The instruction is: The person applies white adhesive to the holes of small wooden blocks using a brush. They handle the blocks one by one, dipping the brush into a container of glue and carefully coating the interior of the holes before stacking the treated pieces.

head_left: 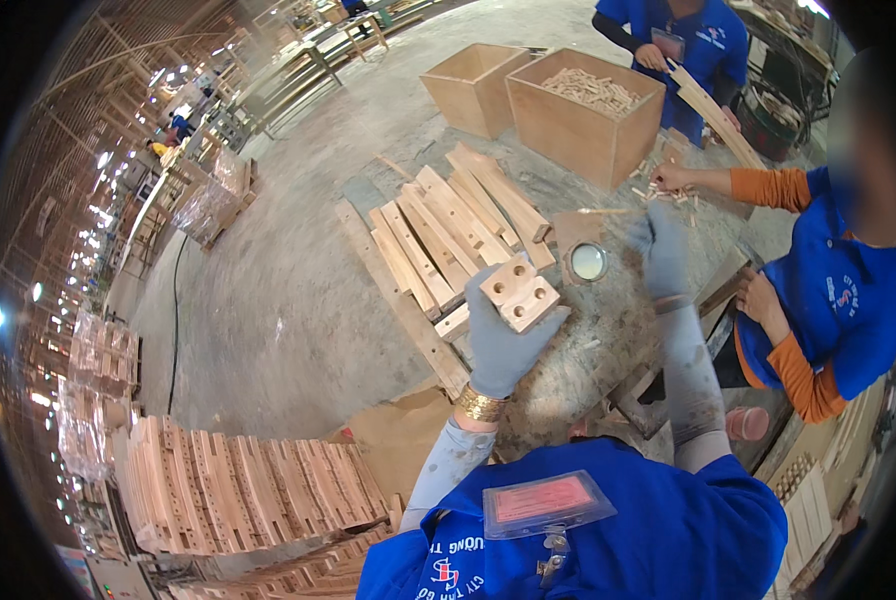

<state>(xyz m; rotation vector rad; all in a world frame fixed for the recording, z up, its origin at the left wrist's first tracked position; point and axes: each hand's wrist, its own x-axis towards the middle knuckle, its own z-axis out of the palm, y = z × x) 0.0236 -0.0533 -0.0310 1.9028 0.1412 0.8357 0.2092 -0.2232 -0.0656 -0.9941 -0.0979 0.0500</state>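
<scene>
My left hand [508, 345], in a grey glove, is closed around the drilled ends of wooden pieces [520, 292]. Several round holes show in their upturned faces. To the right, my gloved right hand [656, 250] is raised near a small round pot of pale liquid [588, 262]. Motion smears its fingers, so what they hold, if anything, is unclear. Just left of that hand, a thin stick [604, 211] lies across or above a piece of cardboard [571, 228]. Beyond my left hand, several long wooden parts [438, 225] rest side by side, some with holes.
Wooden bins [608, 125] stand ahead, one filled with dowels [590, 90]. Loose dowels [683, 190] lie near a co-worker's hand [673, 177] at right. Another person [688, 45] holds a long board [713, 115]. Stacked wooden parts [248, 485] stand at lower left.
</scene>
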